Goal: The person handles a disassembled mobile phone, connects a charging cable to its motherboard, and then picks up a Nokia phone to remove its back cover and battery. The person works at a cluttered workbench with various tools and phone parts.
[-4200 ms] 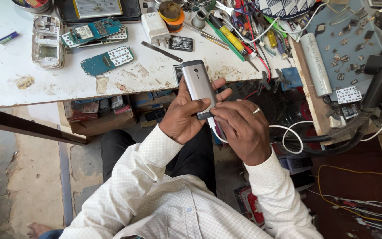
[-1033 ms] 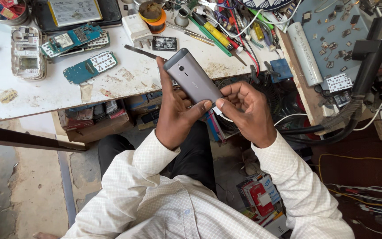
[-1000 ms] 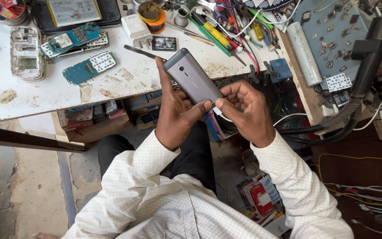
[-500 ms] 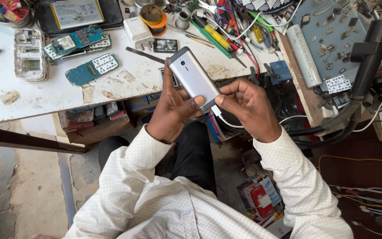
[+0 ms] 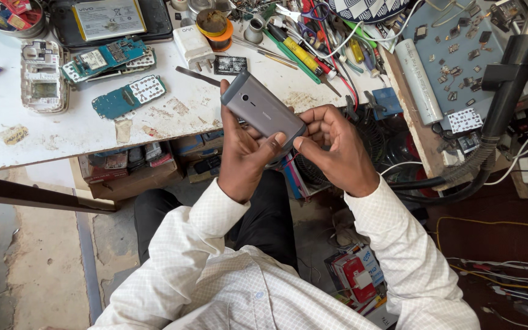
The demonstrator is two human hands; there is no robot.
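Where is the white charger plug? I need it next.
On the white table, upper centre, the charger plug sits beside the orange tape roll.

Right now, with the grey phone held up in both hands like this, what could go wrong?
The grey phone is held off the table edge by the left hand and right hand; a slip could drop it toward the fan and cables. The crowded white table leaves little room to set it down.

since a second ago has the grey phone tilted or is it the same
Yes. The grey phone now lies flatter, its top nearer the white bench.
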